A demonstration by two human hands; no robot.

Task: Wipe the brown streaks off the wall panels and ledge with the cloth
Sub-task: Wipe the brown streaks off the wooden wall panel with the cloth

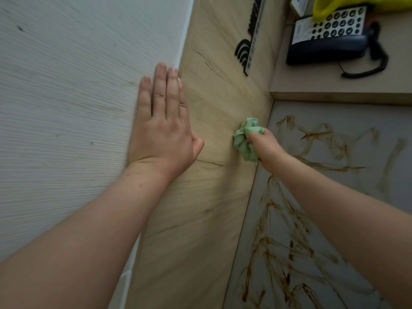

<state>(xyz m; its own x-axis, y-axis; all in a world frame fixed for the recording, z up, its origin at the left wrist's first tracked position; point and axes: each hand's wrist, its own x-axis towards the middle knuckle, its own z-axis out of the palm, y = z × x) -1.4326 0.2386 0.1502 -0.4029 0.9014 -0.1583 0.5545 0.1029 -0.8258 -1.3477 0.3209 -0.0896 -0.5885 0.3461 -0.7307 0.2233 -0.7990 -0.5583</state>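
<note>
Wiping the wood panel; the right grip clutches the green cloth against it; the left grip lies flat, fingers straight, at nine o'clock; next, likely the brown streaks at four o'clock.

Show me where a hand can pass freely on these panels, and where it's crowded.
Free: the light wooden panel below the flat left hand and the crumpled green cloth that the right hand grips; also the brown-streaked grey panel under the beige ledge. Crowded: the ledge's far end, with the dark blue telephone and yellow plastic bag.
</note>
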